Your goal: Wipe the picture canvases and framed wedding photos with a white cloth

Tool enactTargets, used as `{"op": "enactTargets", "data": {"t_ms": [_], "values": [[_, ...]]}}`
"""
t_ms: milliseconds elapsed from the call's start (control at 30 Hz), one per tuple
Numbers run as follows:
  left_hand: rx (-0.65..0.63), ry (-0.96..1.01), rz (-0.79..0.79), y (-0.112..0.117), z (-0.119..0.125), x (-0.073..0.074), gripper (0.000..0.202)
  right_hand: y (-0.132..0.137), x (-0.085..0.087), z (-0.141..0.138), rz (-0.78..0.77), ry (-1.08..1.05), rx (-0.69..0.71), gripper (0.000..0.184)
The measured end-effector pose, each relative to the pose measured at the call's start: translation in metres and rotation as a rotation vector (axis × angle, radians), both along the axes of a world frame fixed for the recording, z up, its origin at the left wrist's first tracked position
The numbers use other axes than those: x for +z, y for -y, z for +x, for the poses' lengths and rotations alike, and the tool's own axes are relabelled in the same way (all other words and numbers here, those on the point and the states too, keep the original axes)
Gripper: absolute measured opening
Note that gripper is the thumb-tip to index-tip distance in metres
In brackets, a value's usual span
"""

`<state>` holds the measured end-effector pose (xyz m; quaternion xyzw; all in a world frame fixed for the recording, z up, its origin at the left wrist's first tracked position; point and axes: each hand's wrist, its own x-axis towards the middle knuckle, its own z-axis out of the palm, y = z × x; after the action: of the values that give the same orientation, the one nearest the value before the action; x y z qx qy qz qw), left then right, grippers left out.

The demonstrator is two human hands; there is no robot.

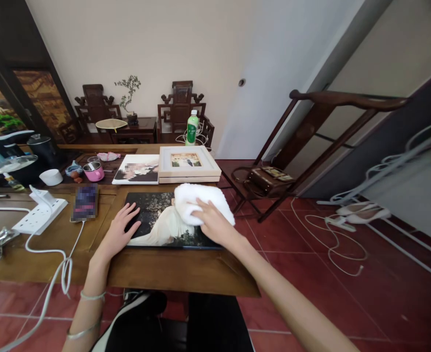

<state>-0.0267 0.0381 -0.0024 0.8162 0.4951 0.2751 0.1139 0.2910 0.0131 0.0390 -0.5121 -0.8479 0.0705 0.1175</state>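
A dark photo panel (153,210) lies flat on the wooden table (157,271) in front of me. My left hand (122,227) rests open on its left edge, fingers spread flat. My right hand (211,222) presses a white towel (201,200) onto the panel's right part, fingers laid over the cloth. Behind the panel lie another photo print (137,168) and a pale framed picture (188,164).
A phone (85,201) and a white power strip (39,212) with cable lie to the left. Farther left are a pink pot (94,171), a white bowl (50,177) and kettles. A green bottle (192,128) stands behind. A wooden chair (311,142) and floor cables are at right.
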Motion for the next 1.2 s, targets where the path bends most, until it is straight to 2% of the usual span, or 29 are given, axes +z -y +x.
{"op": "enactTargets", "data": {"t_ms": [100,200,300,467,567,667,900,1000,1100,1200], "values": [[0.006,0.007,-0.012,0.001,0.001,0.001,0.05,-0.043,0.001,-0.004,0.031,0.015,-0.047,0.061],[0.018,0.023,-0.029,0.002,0.002,0.001,0.051,-0.048,0.0,-0.01,0.042,0.012,-0.065,0.06],[0.025,0.029,-0.055,0.002,0.003,0.001,0.051,-0.01,-0.004,-0.015,0.029,0.014,-0.034,0.062],[0.015,0.028,-0.055,0.003,0.003,0.002,0.05,0.084,-0.01,-0.016,-0.016,-0.019,0.066,0.057],[0.012,0.017,-0.053,0.003,0.003,0.002,0.05,0.107,-0.011,-0.011,-0.02,-0.06,0.131,0.05],[0.015,0.004,-0.054,0.003,0.004,0.001,0.049,0.088,-0.013,-0.002,0.014,-0.114,0.128,0.055],[0.024,-0.015,-0.048,0.005,0.004,0.001,0.05,-0.028,-0.014,0.003,0.068,-0.067,0.012,0.062],[0.019,-0.015,-0.043,0.005,0.003,0.001,0.051,-0.058,-0.011,0.0,0.072,-0.059,-0.031,0.061],[0.022,-0.007,-0.048,0.005,0.003,0.0,0.051,-0.058,-0.009,-0.002,0.072,-0.055,-0.039,0.061],[0.032,0.001,-0.071,0.004,0.003,0.0,0.051,-0.023,-0.011,-0.003,0.057,-0.036,-0.007,0.062]]}}
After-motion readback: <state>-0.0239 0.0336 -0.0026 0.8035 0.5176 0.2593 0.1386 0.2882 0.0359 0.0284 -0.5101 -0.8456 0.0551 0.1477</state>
